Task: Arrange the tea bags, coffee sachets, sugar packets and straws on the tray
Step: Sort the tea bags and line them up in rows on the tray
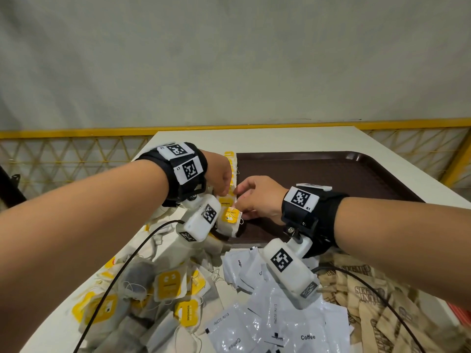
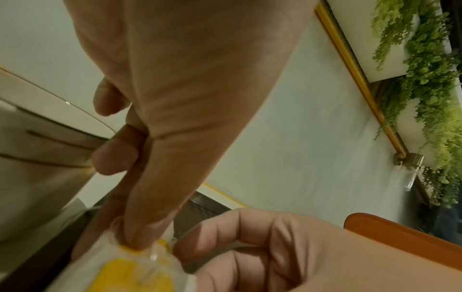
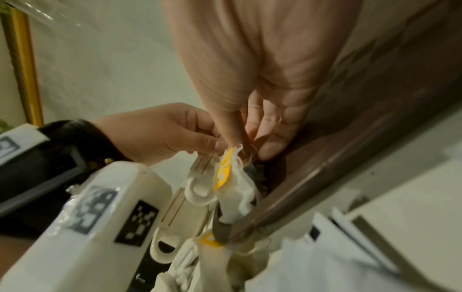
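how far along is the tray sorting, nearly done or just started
Just started. A column of tea bags lines the left edge of the tray; the rest is bare. Both the left hand and right hand pinch one tea bag there. Still loose on the table: more tea bags, coffee sachets, sugar packets. No straws visible.

Both forearms are bare. Each wrist wears a black strap [image 1: 315,217] with white square-code tags, a white camera block [image 1: 289,271] and a black cable [image 1: 377,294].
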Motion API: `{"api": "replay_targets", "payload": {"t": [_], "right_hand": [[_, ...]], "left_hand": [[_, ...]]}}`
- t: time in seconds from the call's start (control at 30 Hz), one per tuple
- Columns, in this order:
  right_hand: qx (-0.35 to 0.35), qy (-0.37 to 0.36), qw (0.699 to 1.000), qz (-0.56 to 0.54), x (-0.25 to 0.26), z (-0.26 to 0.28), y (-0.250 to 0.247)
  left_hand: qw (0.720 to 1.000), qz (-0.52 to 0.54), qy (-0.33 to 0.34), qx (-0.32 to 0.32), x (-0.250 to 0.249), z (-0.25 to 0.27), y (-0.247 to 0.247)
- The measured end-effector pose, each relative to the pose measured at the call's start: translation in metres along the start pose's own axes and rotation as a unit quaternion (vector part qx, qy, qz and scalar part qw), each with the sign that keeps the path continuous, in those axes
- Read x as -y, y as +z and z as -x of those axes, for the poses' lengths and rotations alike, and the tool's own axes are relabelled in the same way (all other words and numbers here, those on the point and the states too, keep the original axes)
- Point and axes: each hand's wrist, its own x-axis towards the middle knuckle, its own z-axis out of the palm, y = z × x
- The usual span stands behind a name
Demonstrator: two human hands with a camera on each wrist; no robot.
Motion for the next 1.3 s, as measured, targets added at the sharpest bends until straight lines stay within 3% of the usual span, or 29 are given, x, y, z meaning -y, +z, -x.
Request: {"api": "replay_targets", "payload": {"t": [0.3,0.5,0.87,1.03,1.17,1.3], "right_hand": [[0.016,-0.015,1.000,0.013,0.002,0.002,-0.004],[-0.033,0.007,0.999,0.006,0.010,-0.006,-0.014],[-0.012,-0.005,0.985,0.170,0.018,-0.010,0.000],[-0.042,-0.008,0.987,0.157,0.020,-0.011,0.002],[-0.026,-0.011,0.988,0.149,0.021,-0.009,0.001],[-0.004,-0.021,0.975,0.223,0.024,-0.006,0.003]], "left_hand": [[1.000,-0.011,-0.005,0.015,-0.003,0.001,0.001],[1.000,0.004,0.021,0.022,0.001,0.012,-0.001],[0.999,0.003,0.042,0.035,0.001,0.022,0.003],[0.998,-0.017,0.035,0.051,-0.001,0.022,0.004],[0.997,-0.023,0.032,0.062,-0.004,0.022,0.005],[0.996,-0.034,0.028,0.079,-0.006,0.022,0.005]]}}
